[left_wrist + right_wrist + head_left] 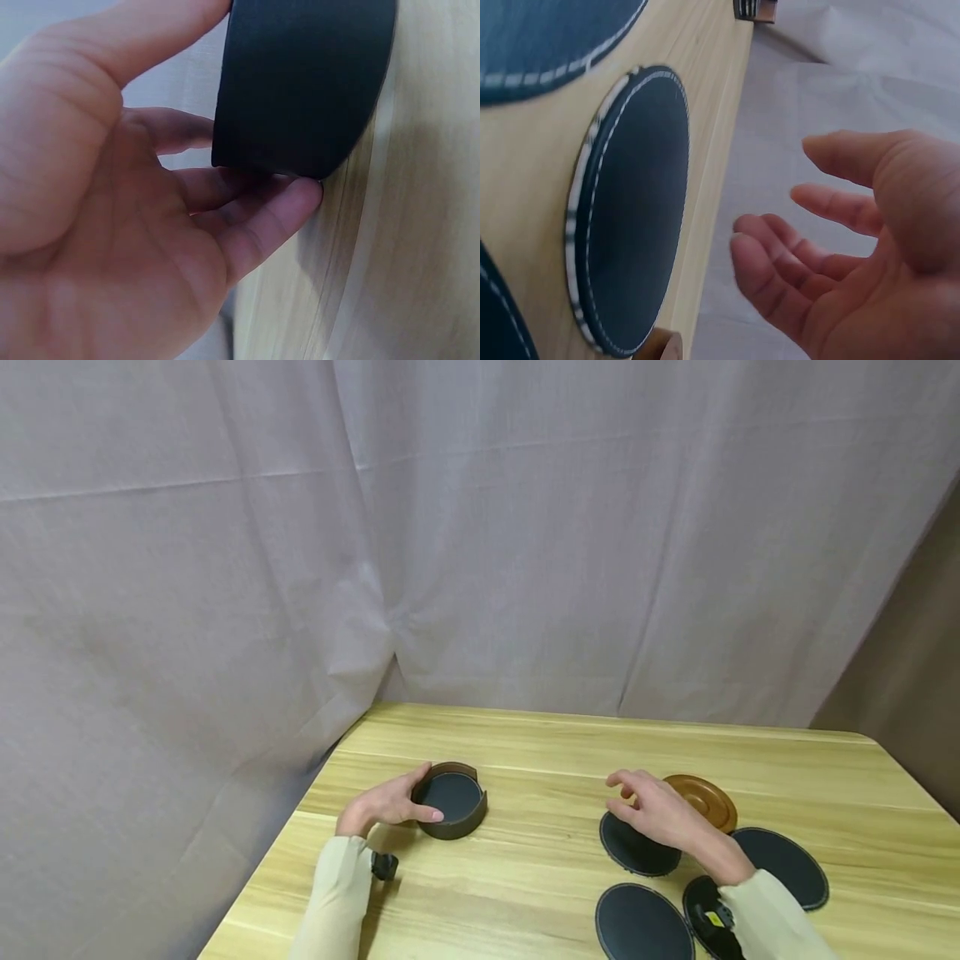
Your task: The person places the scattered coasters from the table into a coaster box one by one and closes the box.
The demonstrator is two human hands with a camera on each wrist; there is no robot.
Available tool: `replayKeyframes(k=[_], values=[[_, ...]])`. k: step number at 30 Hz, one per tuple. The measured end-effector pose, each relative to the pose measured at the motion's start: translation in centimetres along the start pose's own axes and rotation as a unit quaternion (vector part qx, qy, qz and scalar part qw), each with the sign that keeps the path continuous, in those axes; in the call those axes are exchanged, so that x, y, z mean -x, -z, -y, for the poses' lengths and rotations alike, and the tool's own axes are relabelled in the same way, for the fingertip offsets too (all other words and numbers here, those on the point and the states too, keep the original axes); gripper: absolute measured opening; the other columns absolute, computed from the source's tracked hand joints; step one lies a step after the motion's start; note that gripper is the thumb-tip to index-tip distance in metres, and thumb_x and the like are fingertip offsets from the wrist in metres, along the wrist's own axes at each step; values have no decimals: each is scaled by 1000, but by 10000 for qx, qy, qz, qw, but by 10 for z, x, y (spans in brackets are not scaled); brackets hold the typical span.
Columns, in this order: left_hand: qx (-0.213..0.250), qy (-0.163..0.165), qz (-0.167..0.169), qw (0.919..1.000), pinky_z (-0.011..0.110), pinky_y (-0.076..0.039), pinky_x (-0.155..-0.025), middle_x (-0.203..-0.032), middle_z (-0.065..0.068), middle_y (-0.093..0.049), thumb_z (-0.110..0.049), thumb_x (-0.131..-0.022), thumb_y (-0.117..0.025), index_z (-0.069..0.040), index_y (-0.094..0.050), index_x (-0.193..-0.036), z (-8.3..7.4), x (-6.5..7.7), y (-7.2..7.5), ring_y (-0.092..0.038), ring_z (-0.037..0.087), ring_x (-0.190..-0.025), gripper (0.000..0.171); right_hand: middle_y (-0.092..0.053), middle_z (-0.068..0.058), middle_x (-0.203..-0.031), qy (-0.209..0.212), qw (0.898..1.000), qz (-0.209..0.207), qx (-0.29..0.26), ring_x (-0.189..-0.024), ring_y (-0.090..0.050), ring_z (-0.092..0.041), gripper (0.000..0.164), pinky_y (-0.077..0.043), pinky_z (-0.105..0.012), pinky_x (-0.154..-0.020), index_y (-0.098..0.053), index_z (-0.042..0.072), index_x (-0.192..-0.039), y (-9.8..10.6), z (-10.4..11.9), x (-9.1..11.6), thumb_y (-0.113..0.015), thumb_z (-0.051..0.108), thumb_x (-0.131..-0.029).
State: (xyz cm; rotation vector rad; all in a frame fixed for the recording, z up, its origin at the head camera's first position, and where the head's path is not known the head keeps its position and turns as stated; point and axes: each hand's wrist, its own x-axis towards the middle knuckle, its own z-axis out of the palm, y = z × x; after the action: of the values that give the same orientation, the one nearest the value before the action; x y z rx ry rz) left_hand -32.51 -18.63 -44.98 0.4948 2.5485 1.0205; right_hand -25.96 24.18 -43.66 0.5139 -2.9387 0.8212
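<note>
At the left of the table in the head view stands a dark round coaster holder (pixel 454 829) with a notch in its wall and a black coaster (pixel 450 795) inside. My left hand (pixel 390 802) holds it from the left side, thumb over the rim. The left wrist view shows the fingers against the holder's dark wall (pixel 300 82). Above a black stitched coaster (pixel 637 853) at the right hovers my right hand (pixel 660 812), fingers loosely bent and nothing in them. In the right wrist view a gap separates that hand (pixel 847 247) from the coaster (pixel 637 210).
A brown wooden round dish or lid (pixel 711 802) lies just behind the right hand. More black coasters, one at the front (pixel 643 925) and one at the right (pixel 789 865), lie around the right forearm. Grey cloth (pixel 510 568) hangs behind the wooden table.
</note>
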Motion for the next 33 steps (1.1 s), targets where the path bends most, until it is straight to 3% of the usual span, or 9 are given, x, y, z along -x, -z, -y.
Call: replayKeyframes(k=[9, 15, 22, 33], values=[[-7, -39, 46, 10000, 51, -24, -120, -162, 18, -23, -37, -81, -80, -4, -16, -157, 1, 1, 1, -24, 33, -149, 105, -60, -20, -115, -256, 9982, 500, 197, -99, -61, -31, 53, -52, -40, -72, -55, 4, -131, 4, -20, 1, -71, 34, -90], [15, -6, 10, 10000, 51, -23, -121, -163, 17, -21, -36, -82, -80, -4, -15, -157, 1, 1, 1, -22, 33, -150, 104, -59, -16, -104, -280, 9966, 640, 433, -87, -58, -24, 58, -47, -35, -65, -55, 3, -130, 4, -29, -1, -73, 37, -87], [-18, -26, 30, 10000, 50, -23, -120, -163, 17, -21, -36, -82, -80, -3, -16, -157, -1, 0, 0, -23, 33, -150, 104, -59, -11, -100, -549, 9935, 805, 584, -84, -55, -19, 54, -44, -35, -65, -58, 6, -125, 3, -36, 1, -75, 38, -85], [20, -51, 10, 10000, 51, -24, -120, -162, 18, -24, -35, -81, -81, -3, -16, -157, -1, -1, -1, -26, 33, -149, 105, -58, -5, -90, -641, 9919, 949, 554, -74, -50, -17, 41, -41, -32, -61, -62, 7, -107, 2, -40, 0, -79, 34, -82]])
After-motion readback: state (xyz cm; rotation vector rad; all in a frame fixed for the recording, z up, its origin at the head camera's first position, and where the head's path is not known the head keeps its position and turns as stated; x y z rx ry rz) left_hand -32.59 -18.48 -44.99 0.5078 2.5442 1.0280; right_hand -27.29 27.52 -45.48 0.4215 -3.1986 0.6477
